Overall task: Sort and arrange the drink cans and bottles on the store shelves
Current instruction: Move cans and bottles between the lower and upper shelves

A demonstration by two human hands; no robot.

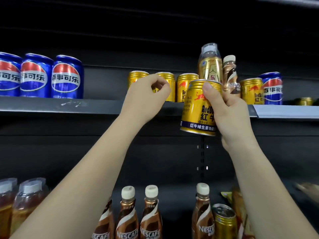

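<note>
In the head view, the right hand (229, 116) holds a gold Red Bull can (200, 107) in the air, just in front of the upper shelf (51, 105). Its fingers and thumb are curled round the can, with the thumb pressed near the top rim. The left hand (145, 97) is up by the shelf edge, in front of the row of gold cans (185, 87). Its fingers are curled in and hold nothing that I can see. Three blue Pepsi cans (66, 77) stand together on the left of the shelf. One more Pepsi can (271, 88) stands on the right, among gold cans and two bottles (209, 64). The can in the hand tilts a little, so I think it could bump the tall bottles right behind it and knock them over. It could also slip, since the hand grips it from one side.
</note>
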